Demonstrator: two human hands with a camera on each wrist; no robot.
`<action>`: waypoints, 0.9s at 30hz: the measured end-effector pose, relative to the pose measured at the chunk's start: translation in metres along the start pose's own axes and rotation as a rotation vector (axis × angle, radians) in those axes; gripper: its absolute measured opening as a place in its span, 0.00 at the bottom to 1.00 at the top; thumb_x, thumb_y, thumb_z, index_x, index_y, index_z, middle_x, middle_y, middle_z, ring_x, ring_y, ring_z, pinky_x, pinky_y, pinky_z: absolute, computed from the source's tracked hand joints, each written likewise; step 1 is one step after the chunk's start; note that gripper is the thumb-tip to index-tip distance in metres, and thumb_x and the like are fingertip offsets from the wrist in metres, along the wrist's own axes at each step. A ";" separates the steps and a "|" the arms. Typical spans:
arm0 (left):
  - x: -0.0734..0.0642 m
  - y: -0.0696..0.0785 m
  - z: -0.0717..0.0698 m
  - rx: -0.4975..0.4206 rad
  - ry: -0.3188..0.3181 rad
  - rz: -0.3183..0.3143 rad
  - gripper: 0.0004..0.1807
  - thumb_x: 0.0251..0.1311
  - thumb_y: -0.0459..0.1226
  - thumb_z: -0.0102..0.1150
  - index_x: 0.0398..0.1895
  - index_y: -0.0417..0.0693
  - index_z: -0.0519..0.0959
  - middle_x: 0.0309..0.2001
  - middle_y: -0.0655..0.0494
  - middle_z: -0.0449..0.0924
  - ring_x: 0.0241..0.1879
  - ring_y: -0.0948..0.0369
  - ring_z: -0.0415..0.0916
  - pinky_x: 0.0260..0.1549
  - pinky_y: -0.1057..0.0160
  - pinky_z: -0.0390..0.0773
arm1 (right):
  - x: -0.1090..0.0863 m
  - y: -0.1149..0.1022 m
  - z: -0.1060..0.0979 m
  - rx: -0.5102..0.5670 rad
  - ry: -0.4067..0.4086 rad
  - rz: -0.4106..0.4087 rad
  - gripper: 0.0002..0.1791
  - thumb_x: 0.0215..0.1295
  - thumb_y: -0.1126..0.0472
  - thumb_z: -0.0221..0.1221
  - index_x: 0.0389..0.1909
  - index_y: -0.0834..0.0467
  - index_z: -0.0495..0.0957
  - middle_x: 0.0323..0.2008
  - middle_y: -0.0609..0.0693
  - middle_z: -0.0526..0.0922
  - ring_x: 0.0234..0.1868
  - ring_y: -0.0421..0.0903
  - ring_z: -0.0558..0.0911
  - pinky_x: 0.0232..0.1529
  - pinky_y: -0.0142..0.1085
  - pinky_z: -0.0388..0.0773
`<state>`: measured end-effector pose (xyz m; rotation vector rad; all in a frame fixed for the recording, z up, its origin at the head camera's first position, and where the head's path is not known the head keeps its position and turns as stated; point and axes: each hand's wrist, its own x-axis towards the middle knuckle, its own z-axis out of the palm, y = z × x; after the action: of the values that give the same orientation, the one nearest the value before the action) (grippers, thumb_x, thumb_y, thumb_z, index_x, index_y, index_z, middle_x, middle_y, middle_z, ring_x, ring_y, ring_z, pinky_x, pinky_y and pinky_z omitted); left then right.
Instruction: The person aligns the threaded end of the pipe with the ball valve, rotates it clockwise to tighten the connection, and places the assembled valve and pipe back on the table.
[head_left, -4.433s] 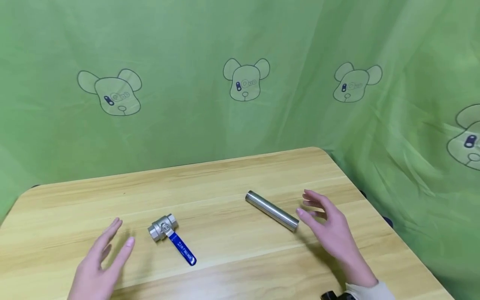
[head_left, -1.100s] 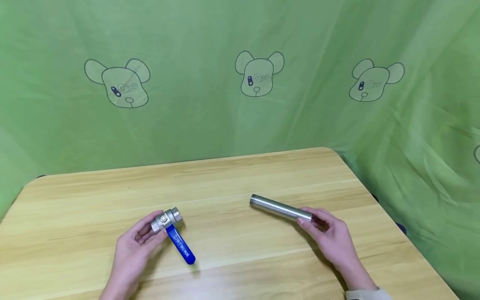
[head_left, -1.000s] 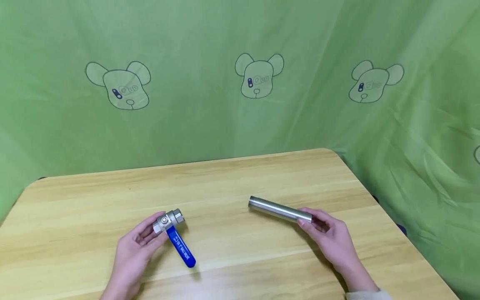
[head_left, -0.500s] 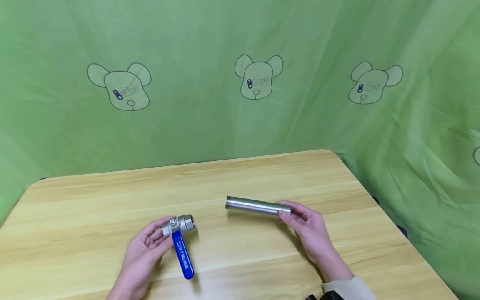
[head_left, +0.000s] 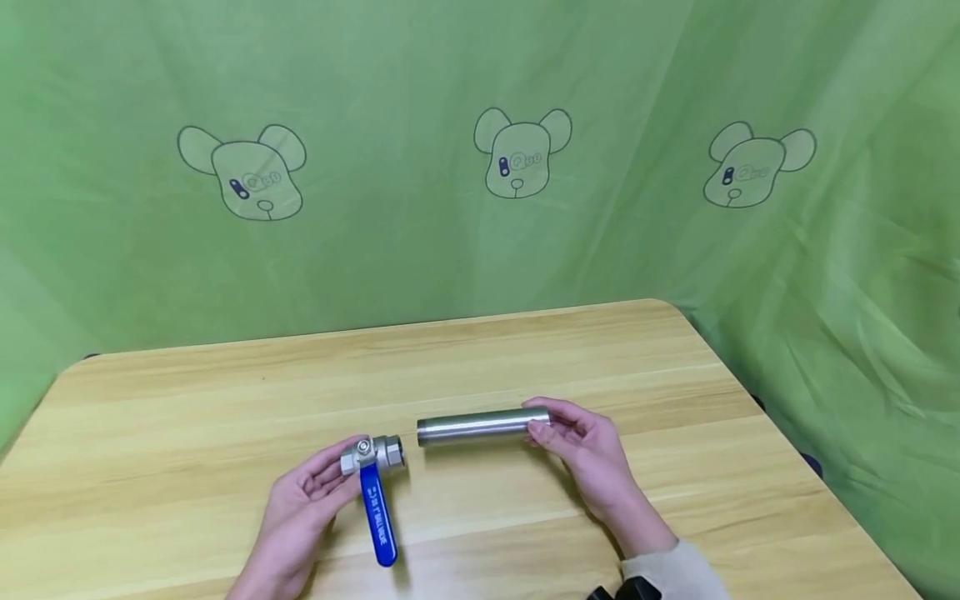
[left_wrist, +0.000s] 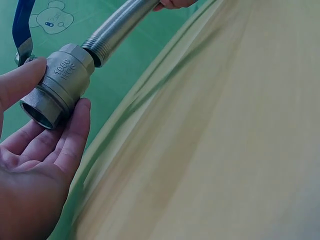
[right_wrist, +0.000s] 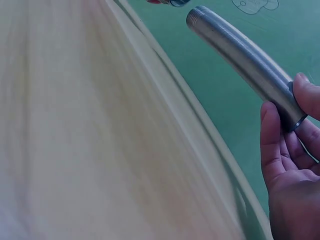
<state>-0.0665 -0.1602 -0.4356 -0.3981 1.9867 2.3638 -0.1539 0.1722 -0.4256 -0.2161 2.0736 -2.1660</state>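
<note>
My left hand (head_left: 303,504) grips a steel ball valve (head_left: 386,452) by its left end, thumb in front and fingers behind. The valve's blue lever handle (head_left: 378,517) points down toward me. In my right hand (head_left: 588,454), a threaded steel pipe (head_left: 480,426) is pinched near its right end and lies almost level above the table. Its free end faces the valve's right opening, with a small gap between them in the head view. The left wrist view shows thread on the pipe (left_wrist: 102,47) right by the valve body (left_wrist: 65,75).
Both hands are over a light wood table (head_left: 225,392) with rounded far corners. Behind and to the right hangs a green curtain (head_left: 390,250) printed with bear heads. A black device (head_left: 630,590) sits at my right wrist, below the sleeve (head_left: 675,571).
Both hands took hold of the valve and the pipe and lifted them. The pipe has since swung level and moved left, while the valve has shifted right and turned toward it.
</note>
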 end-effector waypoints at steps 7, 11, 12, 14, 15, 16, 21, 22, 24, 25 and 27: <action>0.000 -0.002 0.003 -0.002 -0.017 0.008 0.34 0.65 0.27 0.68 0.74 0.37 0.73 0.66 0.47 0.85 0.59 0.64 0.87 0.62 0.71 0.85 | -0.005 0.001 0.004 0.015 -0.011 -0.009 0.24 0.69 0.72 0.66 0.63 0.77 0.76 0.43 0.48 0.89 0.42 0.41 0.89 0.52 0.32 0.92; 0.000 -0.003 0.006 -0.007 -0.038 0.022 0.34 0.64 0.26 0.69 0.75 0.38 0.73 0.68 0.44 0.82 0.60 0.63 0.86 0.63 0.70 0.85 | -0.007 0.002 0.005 0.008 -0.041 -0.024 0.24 0.70 0.72 0.66 0.63 0.78 0.75 0.43 0.47 0.89 0.41 0.40 0.88 0.52 0.32 0.92; 0.001 -0.004 0.008 -0.011 -0.041 0.025 0.34 0.64 0.26 0.69 0.75 0.39 0.73 0.68 0.44 0.82 0.60 0.63 0.86 0.63 0.70 0.85 | -0.007 0.002 0.005 0.009 -0.050 -0.026 0.24 0.70 0.71 0.66 0.63 0.78 0.75 0.43 0.47 0.89 0.41 0.40 0.88 0.52 0.32 0.92; 0.001 -0.004 0.009 -0.017 -0.049 0.029 0.34 0.64 0.26 0.69 0.75 0.39 0.74 0.69 0.43 0.82 0.60 0.63 0.86 0.64 0.70 0.84 | -0.007 0.003 0.005 0.013 -0.064 -0.031 0.24 0.70 0.71 0.66 0.63 0.79 0.74 0.42 0.46 0.89 0.41 0.40 0.88 0.52 0.32 0.92; 0.002 -0.004 0.010 -0.021 -0.052 0.029 0.34 0.64 0.26 0.69 0.75 0.40 0.74 0.69 0.43 0.82 0.61 0.63 0.86 0.64 0.70 0.84 | -0.007 0.003 0.005 0.015 -0.069 -0.031 0.25 0.71 0.70 0.66 0.63 0.79 0.74 0.42 0.46 0.89 0.41 0.40 0.88 0.52 0.32 0.92; 0.002 -0.005 0.011 -0.023 -0.054 0.030 0.35 0.64 0.26 0.69 0.75 0.40 0.74 0.69 0.43 0.81 0.61 0.63 0.86 0.64 0.70 0.84 | -0.007 0.004 0.005 0.017 -0.075 -0.032 0.25 0.71 0.70 0.65 0.63 0.79 0.74 0.43 0.46 0.89 0.41 0.40 0.89 0.52 0.32 0.92; 0.003 -0.007 0.009 -0.015 -0.060 0.023 0.35 0.64 0.27 0.69 0.76 0.42 0.73 0.71 0.43 0.80 0.61 0.65 0.86 0.63 0.70 0.85 | -0.007 0.007 0.003 0.001 -0.116 -0.029 0.25 0.71 0.70 0.65 0.63 0.80 0.74 0.43 0.46 0.91 0.42 0.41 0.90 0.51 0.33 0.93; 0.003 -0.008 0.008 -0.014 -0.060 0.019 0.35 0.64 0.27 0.69 0.76 0.42 0.73 0.70 0.44 0.81 0.60 0.65 0.86 0.62 0.70 0.85 | -0.007 0.008 0.002 -0.003 -0.125 -0.026 0.25 0.72 0.70 0.65 0.63 0.80 0.74 0.43 0.46 0.91 0.42 0.41 0.90 0.51 0.33 0.93; 0.004 -0.009 0.006 -0.013 -0.060 0.014 0.35 0.64 0.28 0.70 0.75 0.41 0.74 0.68 0.47 0.83 0.60 0.64 0.87 0.62 0.70 0.86 | -0.006 0.008 0.002 -0.007 -0.134 -0.012 0.25 0.72 0.69 0.66 0.63 0.79 0.74 0.43 0.47 0.91 0.42 0.42 0.91 0.52 0.34 0.93; 0.004 -0.009 0.006 -0.016 -0.060 0.010 0.34 0.64 0.28 0.70 0.75 0.41 0.74 0.66 0.50 0.85 0.60 0.63 0.87 0.62 0.69 0.86 | -0.006 0.008 0.002 -0.007 -0.136 -0.005 0.25 0.72 0.68 0.66 0.63 0.79 0.74 0.43 0.48 0.91 0.42 0.42 0.91 0.52 0.34 0.93; 0.005 -0.010 0.005 -0.030 -0.062 0.006 0.34 0.64 0.27 0.70 0.75 0.41 0.74 0.63 0.54 0.88 0.60 0.62 0.87 0.62 0.68 0.87 | -0.006 0.008 0.001 -0.011 -0.137 0.007 0.25 0.72 0.68 0.66 0.63 0.79 0.75 0.44 0.50 0.92 0.42 0.43 0.92 0.52 0.35 0.93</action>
<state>-0.0705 -0.1539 -0.4452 -0.3167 1.9304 2.3817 -0.1478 0.1717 -0.4337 -0.3474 2.0091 -2.0727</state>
